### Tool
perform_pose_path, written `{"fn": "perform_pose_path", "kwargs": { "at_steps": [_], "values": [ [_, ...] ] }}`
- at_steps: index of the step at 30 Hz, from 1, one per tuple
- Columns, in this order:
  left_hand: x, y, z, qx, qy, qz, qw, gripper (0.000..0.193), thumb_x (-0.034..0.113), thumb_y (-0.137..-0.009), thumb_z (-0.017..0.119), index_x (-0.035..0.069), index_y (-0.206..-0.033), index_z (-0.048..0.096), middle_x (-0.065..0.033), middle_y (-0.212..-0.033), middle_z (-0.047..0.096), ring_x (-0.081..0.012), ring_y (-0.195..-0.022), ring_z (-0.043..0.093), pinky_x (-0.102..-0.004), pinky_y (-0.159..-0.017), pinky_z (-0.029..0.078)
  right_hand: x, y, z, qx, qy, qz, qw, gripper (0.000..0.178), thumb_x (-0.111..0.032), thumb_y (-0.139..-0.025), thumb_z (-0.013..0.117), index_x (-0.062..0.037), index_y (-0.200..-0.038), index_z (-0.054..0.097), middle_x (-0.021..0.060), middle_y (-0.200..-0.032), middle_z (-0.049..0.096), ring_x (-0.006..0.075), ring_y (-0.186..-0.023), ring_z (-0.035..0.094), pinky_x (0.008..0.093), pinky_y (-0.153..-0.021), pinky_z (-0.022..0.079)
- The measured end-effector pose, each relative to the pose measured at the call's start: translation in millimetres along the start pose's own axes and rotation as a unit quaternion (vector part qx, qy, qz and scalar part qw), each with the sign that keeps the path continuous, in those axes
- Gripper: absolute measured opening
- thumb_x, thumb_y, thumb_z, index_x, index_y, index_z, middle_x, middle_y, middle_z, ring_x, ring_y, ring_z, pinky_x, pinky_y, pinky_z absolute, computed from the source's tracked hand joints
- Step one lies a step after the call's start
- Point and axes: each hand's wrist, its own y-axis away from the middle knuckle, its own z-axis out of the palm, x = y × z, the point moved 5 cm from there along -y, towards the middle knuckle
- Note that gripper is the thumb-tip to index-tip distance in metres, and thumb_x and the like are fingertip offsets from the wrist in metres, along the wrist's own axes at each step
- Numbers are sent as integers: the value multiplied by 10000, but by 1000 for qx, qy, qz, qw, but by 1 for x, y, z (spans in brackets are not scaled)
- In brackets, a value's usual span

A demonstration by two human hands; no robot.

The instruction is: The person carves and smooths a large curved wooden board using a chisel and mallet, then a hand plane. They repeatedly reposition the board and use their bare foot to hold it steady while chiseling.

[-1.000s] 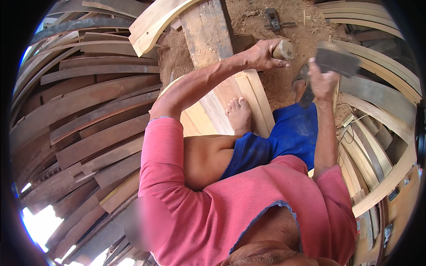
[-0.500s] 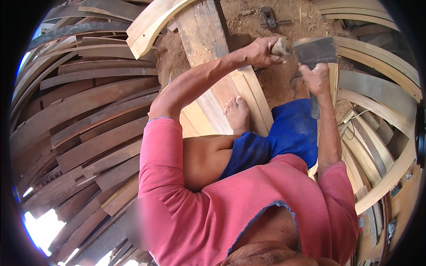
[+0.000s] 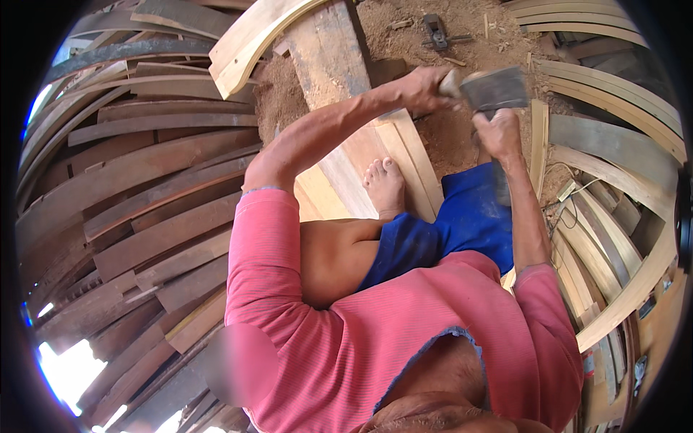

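Note:
My left hand [image 3: 426,88] is closed round a pale, round-ended wooden tool handle [image 3: 451,84]; its working end is hidden. My right hand [image 3: 498,133] grips a mallet [image 3: 496,89] with a broad, dark, block-like head, its shaft hanging down below my fist. The head's left end is right beside the butt of the handle; I cannot tell whether they touch. Below my left forearm lies a pale wooden board [image 3: 408,155], with my bare foot [image 3: 385,186] resting on it.
A worn thick plank [image 3: 328,58] and a curved pale wooden piece [image 3: 249,47] lie ahead. A small dark tool [image 3: 435,32] sits in the sawdust [image 3: 397,18]. Stacked curved boards [image 3: 159,159] fill the left, more curved strips [image 3: 613,101] the right. A thin cable [image 3: 567,195] lies at right.
The mallet in my right hand has moved left and slightly down, its head closing in on the handle. My left hand has shifted slightly left and down, still holding the handle.

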Motion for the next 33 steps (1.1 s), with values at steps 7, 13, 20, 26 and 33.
{"fn": "perform_pose_path", "kwargs": {
  "at_steps": [7,13,20,26,33],
  "values": [
    [-9,28,-19,90,74,-8,993,415,205,-897,861,91,-1244,664,-10,-1150,735,-115,-1082,655,-319,-968,552,16,12,7,41,-321,-4,946,109,-118,-928,725,-10,-918,712,33,-784,689,81,-632,619,292,-527,490],
    [10,16,-28,144,103,67,982,409,237,-864,856,90,-1196,668,-70,-1072,753,-162,-1000,712,-343,-899,575,-14,17,-33,103,-340,-58,933,66,-71,-927,729,-15,-951,705,-5,-739,641,76,-605,580,250,-534,472],
    [2,27,-25,161,59,76,982,455,228,-858,850,97,-1252,663,-73,-1100,756,-166,-1036,715,-345,-925,571,-18,18,-67,151,-329,-84,928,80,-90,-955,730,-29,-952,679,8,-760,627,96,-601,574,269,-561,472],
    [10,29,-19,108,95,84,986,524,230,-859,855,96,-1317,640,-92,-1147,750,-175,-1075,700,-361,-953,558,-8,8,-56,137,-162,-56,976,116,-135,-950,741,-26,-937,704,39,-822,684,111,-638,613,295,-571,480],
    [10,30,-14,78,44,59,994,477,262,-867,863,98,-1256,641,-89,-1144,731,-206,-1087,692,-376,-958,546,-38,8,-15,134,-135,-188,963,185,-171,-865,759,13,-890,762,55,-721,722,268,-683,681,433,-726,567]
  ]
}}
